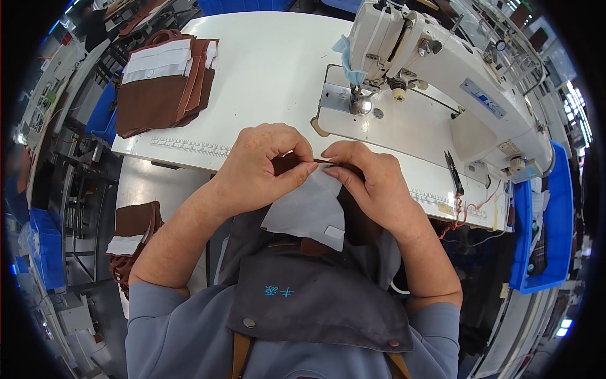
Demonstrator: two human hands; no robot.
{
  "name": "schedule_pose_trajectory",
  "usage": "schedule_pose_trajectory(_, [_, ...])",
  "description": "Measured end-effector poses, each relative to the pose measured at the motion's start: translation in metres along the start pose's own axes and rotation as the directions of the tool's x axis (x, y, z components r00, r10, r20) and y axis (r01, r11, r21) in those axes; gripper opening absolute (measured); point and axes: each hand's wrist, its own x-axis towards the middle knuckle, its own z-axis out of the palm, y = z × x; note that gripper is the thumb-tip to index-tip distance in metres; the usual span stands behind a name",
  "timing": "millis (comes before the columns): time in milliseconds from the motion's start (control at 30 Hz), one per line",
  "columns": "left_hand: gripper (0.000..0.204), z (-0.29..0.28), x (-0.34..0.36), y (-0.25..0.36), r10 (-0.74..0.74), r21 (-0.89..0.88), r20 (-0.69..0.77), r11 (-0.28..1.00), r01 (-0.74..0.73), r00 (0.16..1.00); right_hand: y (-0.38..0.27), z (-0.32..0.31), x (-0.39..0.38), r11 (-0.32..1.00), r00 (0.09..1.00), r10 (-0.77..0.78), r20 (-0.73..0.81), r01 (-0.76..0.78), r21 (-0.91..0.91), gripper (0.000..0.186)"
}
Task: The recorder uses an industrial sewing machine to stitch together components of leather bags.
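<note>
Just in front of the table's edge, both hands pinch a dark brown fabric piece [356, 221] that has a pale grey panel [303, 205] hanging below, with a small white tab at its lower corner. My left hand [271, 164] grips the top edge between thumb and curled fingers. My right hand [360, 177] pinches the same edge just to the right, thumb and forefinger near the left hand's fingertips. Parts of the piece are hidden behind the fingers.
A white sewing machine [467, 95] stands on the white table [265, 76], black snips [454, 174] beside it. Brown fabric pieces [158, 95] are stacked at left, more [132, 227] on a lower surface. A blue bin [546, 265] is at right; a person [88, 19] is at far upper left.
</note>
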Motion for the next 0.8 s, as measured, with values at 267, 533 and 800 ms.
schedule_pose_trajectory(267, [0.009, -0.002, 0.004, 0.006, 0.074, 0.051, 0.005, 0.996, -0.074, 0.997, 0.008, -0.014, 0.005, 0.98, 0.985, -0.173, 0.009, 0.173, -0.101, 0.018])
schedule_pose_trajectory(533, [0.009, -0.002, 0.006, 0.007, 0.145, 0.142, 0.012, 0.979, -0.145, 0.989, 0.011, -0.02, 0.005, 0.99, 0.991, -0.126, -0.036, 0.124, -0.065, 0.015])
schedule_pose_trajectory(800, [0.011, -0.002, 0.007, 0.012, 0.196, 0.205, 0.013, 0.959, -0.194, 0.981, 0.013, -0.024, 0.0, 0.946, 0.995, 0.103, -0.018, -0.093, 0.31, 0.011])
